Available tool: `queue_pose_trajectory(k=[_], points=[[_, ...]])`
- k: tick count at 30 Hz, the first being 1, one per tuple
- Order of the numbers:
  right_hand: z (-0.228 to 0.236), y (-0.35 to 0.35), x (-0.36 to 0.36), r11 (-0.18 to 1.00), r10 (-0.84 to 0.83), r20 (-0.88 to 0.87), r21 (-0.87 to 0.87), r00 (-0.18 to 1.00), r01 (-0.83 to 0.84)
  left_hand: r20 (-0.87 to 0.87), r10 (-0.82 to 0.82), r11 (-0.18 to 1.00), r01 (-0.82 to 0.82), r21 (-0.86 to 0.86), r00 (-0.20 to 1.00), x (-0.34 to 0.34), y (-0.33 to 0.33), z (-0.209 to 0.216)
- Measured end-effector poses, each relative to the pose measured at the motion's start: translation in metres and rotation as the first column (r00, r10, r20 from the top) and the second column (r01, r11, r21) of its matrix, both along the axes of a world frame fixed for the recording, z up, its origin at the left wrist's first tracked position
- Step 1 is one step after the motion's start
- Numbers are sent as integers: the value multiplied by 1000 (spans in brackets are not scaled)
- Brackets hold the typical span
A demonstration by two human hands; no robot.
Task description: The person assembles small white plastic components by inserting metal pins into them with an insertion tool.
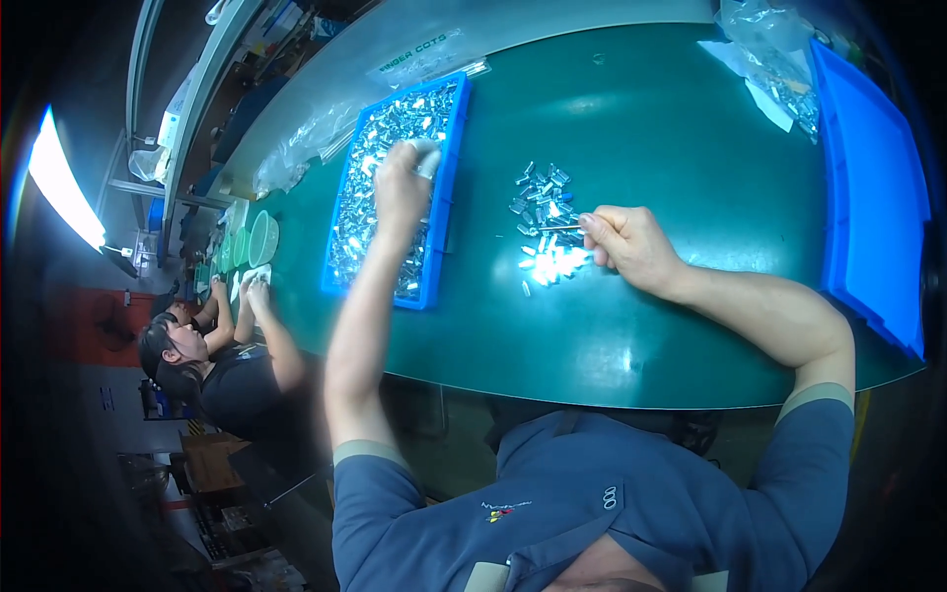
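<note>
My left hand (402,192) is over a blue tray (457,128) heaped with small shiny metal parts (404,113). White covers wrap some of its fingers, which are curled; whatever they hold is hidden. On the green table, my right hand (631,242) grips a thin metal rod (560,228) between thumb and fingers. The rod points left, over a loose pile of small metal cylinders (541,197). Strong glare falls on the lower part of that pile.
At the right table edge stands an empty-looking blue tray (873,187), tilted. Clear plastic bags (774,54) lie at the far right, and more plastic (286,168) at the far left. Co-workers (237,365) sit at the left beside green bowls (262,240).
</note>
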State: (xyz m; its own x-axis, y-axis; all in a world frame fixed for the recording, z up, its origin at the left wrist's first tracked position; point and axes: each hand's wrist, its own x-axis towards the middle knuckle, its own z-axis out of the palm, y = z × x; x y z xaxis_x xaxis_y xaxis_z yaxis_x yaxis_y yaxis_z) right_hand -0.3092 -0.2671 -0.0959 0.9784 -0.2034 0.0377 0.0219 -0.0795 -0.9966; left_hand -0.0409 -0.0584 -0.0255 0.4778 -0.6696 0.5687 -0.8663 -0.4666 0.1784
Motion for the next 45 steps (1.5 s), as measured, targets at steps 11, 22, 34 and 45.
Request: queue_pose_trajectory(k=[11,22,34,45], points=[[0,-3,1,999,-6,-30,33,1000,7,-104,-198,947,217,238,975,-26,-58,-23],[-6,-2,3,996,-48,26,78,999,46,-545,-45,970,166,176,837,-69,-74,-24],[-7,-5,3,981,-149,74,134,986,139,-925,-353,920,-130,-371,139,-119,-36,-43],[-1,-4,-3,996,-48,4,79,999,48,-904,-373,902,-146,-406,209,-140,-37,-44]])
